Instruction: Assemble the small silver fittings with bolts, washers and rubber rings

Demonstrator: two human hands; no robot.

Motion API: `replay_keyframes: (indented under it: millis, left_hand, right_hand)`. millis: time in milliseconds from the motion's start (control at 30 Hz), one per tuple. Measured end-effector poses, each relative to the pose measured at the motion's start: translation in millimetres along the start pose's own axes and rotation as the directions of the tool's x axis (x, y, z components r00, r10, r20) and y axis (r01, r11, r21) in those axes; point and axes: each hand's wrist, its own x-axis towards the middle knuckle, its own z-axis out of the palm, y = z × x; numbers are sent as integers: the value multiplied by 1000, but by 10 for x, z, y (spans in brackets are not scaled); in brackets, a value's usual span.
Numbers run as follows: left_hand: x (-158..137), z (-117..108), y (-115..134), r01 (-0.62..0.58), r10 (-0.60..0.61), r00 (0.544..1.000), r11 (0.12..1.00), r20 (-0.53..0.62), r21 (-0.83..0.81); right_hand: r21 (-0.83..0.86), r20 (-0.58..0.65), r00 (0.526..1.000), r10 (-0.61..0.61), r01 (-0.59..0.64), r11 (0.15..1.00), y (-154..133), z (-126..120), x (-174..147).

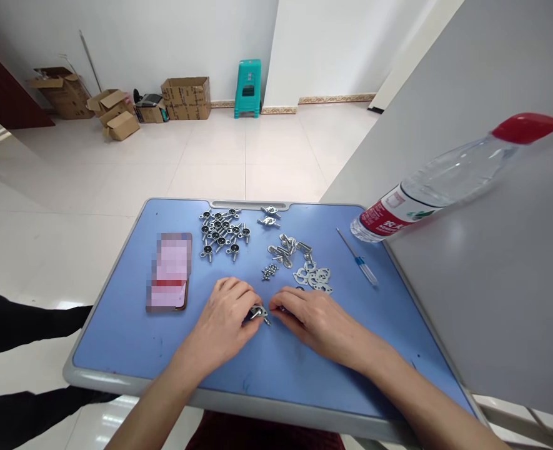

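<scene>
My left hand (229,310) is closed around a small metal fitting (259,312) with a flat plate and a pin, low over the blue table (130,340). Just to its right, my right hand (311,315) has its thumb and fingertips pinched together; whatever is between them is hidden. Beyond the hands lies a small heap of screws (270,272). Flat metal plates with holes (322,276) are piled by the right hand. Behind them are loose metal pin parts (283,250). Several fittings with black centres (220,231) are grouped at the back left, and two fittings (269,220) lie apart at the back.
A phone (169,272) lies on the left of the table. To the right are a screwdriver (358,257) and a large water bottle (398,212) beside a grey panel (515,262). Cardboard boxes (185,99) and a green stool (248,87) stand by the wall. A person's dark-clothed legs (23,322) show at left.
</scene>
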Motion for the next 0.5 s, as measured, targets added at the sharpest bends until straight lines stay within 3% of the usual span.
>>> replay_keyframes:
  millis: [500]
  left_hand:
    - [-3, -3, 0, -30, 30, 999, 999, 16, 36]
  right_hand:
    - [-75, 34, 999, -39, 41, 996, -28, 57, 6]
